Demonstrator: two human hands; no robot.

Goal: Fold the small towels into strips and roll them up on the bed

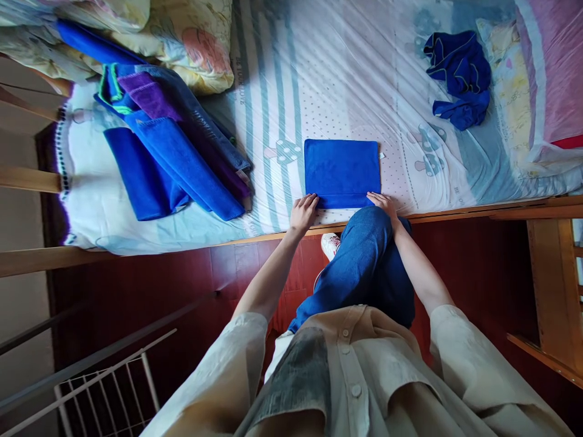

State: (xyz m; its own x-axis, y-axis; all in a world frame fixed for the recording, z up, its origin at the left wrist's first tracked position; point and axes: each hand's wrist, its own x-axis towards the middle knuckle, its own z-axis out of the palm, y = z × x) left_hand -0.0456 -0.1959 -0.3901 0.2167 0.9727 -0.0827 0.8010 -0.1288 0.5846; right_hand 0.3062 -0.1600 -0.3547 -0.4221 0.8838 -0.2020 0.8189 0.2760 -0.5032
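Note:
A blue cloth (341, 167), probably a towel, lies flat in a rectangle near the front edge of the bed, with a narrow strip folded along its near side. My left hand (304, 212) holds the near left corner, its fingers curled over the strip. At the near right corner my right hand (385, 204) has its fingers on the strip's other end, and its thumb is hard to see. A small white tag sticks out at the cloth's right edge.
To the left lies a pile of blue and purple cloths (182, 139) beside a flowered quilt (195, 42). A crumpled dark blue cloth (462, 76) rests at the right near a pillow (505, 91). A wooden rail (455, 215) edges the bed, and a white metal rack (109, 394) stands lower left.

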